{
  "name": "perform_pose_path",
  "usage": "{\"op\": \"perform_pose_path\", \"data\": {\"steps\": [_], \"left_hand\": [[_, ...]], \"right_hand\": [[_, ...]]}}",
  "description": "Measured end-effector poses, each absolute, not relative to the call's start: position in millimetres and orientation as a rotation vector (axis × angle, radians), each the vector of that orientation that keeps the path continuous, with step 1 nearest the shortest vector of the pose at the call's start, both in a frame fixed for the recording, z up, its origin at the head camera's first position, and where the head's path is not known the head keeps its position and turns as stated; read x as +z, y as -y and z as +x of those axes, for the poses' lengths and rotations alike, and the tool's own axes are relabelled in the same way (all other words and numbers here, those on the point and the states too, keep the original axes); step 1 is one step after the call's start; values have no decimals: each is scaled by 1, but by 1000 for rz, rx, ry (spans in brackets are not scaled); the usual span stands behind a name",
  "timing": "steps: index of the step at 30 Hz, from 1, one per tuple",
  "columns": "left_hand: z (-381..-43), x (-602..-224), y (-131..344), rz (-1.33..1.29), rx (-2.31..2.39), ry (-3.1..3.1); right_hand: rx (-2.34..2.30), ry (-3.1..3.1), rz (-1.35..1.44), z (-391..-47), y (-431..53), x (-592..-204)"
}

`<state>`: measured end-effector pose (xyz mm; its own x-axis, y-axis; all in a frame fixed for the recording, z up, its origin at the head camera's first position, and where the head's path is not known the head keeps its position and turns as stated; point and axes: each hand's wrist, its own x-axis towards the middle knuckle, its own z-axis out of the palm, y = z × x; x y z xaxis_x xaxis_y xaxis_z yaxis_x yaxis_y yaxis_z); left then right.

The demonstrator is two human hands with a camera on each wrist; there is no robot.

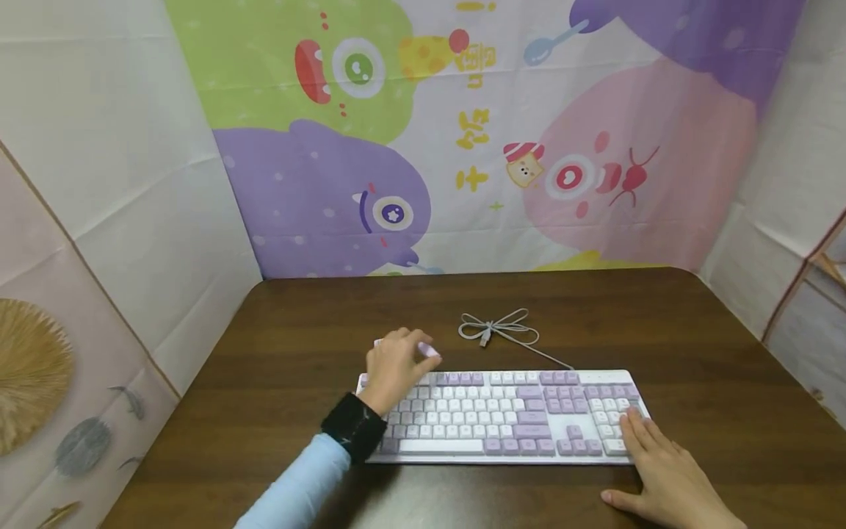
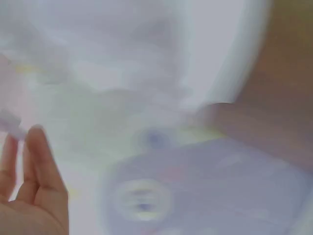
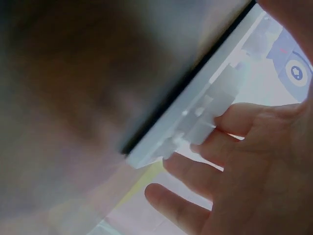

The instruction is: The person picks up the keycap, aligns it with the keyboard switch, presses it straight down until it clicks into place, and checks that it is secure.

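Observation:
A white and lilac keyboard (image 1: 463,417) lies flat on the brown table. My left hand (image 1: 396,367) is above its upper left corner and pinches a small lilac object (image 1: 428,350) at the fingertips. In the left wrist view that pale object (image 2: 11,122) shows only partly at the frame's edge, so its kind cannot be told. My right hand (image 1: 670,470) rests on the number pad end of the keyboard, fingers straight and thumb spread on the table. In the right wrist view these fingers (image 3: 190,174) touch the keys along the keyboard's edge (image 3: 186,103).
Behind the keyboard lies its grey cable (image 1: 492,325), tied in a looped bundle with the USB plug showing. The wooden table (image 1: 297,323) reaches back to a printed cartoon cloth (image 1: 476,220). Pale cloth panels stand at both sides.

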<state>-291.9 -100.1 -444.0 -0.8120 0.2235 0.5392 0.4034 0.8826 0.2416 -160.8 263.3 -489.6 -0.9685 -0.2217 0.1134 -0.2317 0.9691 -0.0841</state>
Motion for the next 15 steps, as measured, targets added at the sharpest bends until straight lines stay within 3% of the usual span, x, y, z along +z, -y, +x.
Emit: {"op": "perform_pose_path", "data": {"steps": [9, 15], "left_hand": [[-239, -427, -16, -863, -186, 2453], [-230, -434, -55, -945, -151, 2383]], "right_hand": [[320, 2710, 510, -169, -224, -454], [469, 2698, 276, -182, -206, -432]]}}
